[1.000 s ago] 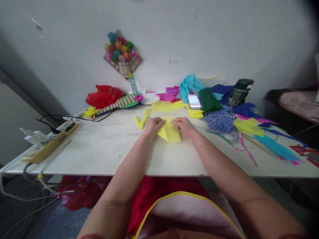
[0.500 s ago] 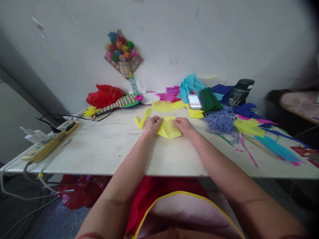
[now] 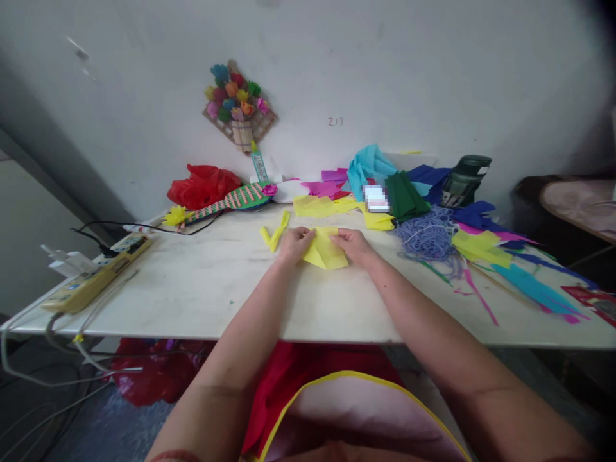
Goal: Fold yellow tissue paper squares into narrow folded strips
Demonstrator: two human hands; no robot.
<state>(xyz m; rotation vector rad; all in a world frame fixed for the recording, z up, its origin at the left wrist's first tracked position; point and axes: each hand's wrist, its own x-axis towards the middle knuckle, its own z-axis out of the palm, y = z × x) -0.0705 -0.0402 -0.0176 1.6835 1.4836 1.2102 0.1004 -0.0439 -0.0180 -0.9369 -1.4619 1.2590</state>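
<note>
A folded sheet of yellow tissue paper lies on the white table in front of me. My left hand pinches its left edge with the fingers closed on it. Across from it, my right hand grips the sheet's right edge with curled fingers. Both forearms reach over the table's front edge. Two yellow paper strips lie just left of my left hand.
Coloured tissue paper scraps and a heap of lilac yarn crowd the right side. A red plastic bag, a striped paper guitar and a glue tube stand at the back. A power strip with cables lies left.
Both hands stay on the yellow sheet; its near corner has been drawn in, so the sheet looks shorter and more compact than a second ago.
</note>
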